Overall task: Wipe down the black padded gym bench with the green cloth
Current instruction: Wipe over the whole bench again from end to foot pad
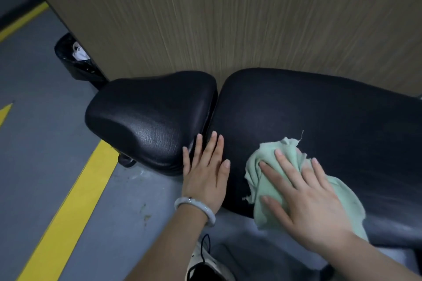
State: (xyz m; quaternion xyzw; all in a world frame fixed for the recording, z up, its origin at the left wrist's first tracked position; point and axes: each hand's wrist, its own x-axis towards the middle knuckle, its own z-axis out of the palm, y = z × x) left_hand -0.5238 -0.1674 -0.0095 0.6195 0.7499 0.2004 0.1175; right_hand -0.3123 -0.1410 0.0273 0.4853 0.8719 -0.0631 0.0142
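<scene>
My right hand (306, 194) presses flat, fingers apart, on the green cloth (269, 180) (left hand (205, 173) flat too), which may bunch and skip the near edge of the surface (331, 116).

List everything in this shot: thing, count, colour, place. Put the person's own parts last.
long bench pad: one, black, centre to right, against the wall
seat pad: one, black, left of the long pad
green cloth: one, pale green, on the long pad's near edge
wall panel: one, brown wood-grain, behind the bench
bin: one, black, at the wall's left corner
floor stripes: yellow, on grey floor, left
bracelet: one, pale, on the left wrist
shoe: one, white and black, bottom centre
left hand: flat where the two pads meet
right hand: flat, pressing the cloth
</scene>
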